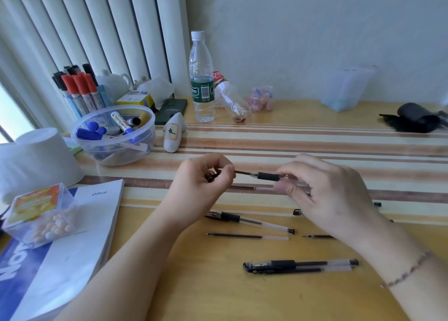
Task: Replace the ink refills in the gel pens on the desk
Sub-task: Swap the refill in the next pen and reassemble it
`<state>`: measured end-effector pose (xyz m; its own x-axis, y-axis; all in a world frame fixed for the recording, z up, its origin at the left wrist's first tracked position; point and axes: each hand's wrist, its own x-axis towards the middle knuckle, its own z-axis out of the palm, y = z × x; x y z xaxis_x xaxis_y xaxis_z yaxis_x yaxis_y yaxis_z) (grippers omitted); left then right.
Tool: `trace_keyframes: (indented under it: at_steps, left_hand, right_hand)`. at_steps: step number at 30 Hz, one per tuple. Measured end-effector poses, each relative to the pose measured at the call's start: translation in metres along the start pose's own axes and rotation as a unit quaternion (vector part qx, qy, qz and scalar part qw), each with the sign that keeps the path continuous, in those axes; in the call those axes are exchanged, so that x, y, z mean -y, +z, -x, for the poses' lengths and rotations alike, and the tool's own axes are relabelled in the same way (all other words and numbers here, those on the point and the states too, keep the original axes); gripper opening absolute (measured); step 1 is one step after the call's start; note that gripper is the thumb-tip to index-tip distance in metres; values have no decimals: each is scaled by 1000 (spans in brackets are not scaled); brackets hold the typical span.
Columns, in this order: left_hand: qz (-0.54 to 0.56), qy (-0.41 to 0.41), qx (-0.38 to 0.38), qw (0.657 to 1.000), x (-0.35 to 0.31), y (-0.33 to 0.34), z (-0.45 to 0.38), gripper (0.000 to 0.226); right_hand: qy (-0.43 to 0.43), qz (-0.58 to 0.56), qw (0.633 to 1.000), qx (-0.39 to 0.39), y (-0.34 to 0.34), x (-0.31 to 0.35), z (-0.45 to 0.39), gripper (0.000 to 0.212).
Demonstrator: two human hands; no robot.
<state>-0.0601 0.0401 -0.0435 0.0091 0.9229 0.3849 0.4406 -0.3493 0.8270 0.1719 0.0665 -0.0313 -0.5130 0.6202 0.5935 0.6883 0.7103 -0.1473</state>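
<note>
A: Head view puts the pen barrel [274,177] level above the desk [218,284], its long axis running left to right, black grip end toward the left.

B: And the refill [243,173]?

A: It sticks out of that grip end on the same line. The left hand [206,175] pinches its outer end between curled thumb and fingers, and seems to hold some small dark part in the palm as well. The right hand [324,190] has its fingertips closed round the clear body of the barrel.

B: So the move runs along that axis.

A: Likely. Whether pulling out or pushing in, the left hand must travel straight along the barrel's line while the right steadies it.

B: Around them?

A: Nearer the person lie a capped pen [300,265], an uncapped pen [249,221] and a loose refill [244,236]. A marker bowl [114,136] and a water bottle [201,78] stand farther back.
</note>
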Motion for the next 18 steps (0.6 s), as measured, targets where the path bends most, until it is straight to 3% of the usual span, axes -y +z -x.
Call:
trace_keyframes:
  at_steps: [5, 7, 9, 11, 15, 18]
  left_hand:
    - [0, -27, -91, 996, 3, -10, -5, 24]
    - [3, -31, -106, 994, 3, -10, -7, 25]
    - [14, -32, -81, 996, 2, -5, -5, 25]
    - [22, -33, -42, 998, 1, 1, -2, 23]
    - [5, -25, 0, 1000, 3, 5, 0, 20]
    - [-79, -32, -4, 996, 8, 1, -2, 13]
  right_hand:
    - [154, 33, 987, 17, -9, -36, -1, 8]
    - [189, -31, 981, -14, -11, -42, -1, 7]
    - [175, -154, 972, -30, -11, -30, -4, 7]
    - [135, -206, 969, -10, -9, -16, -5, 15]
    - [128, -155, 978, 54, -2, -19, 0, 19]
    - [141, -83, 986, 32, -4, -31, -1, 12]
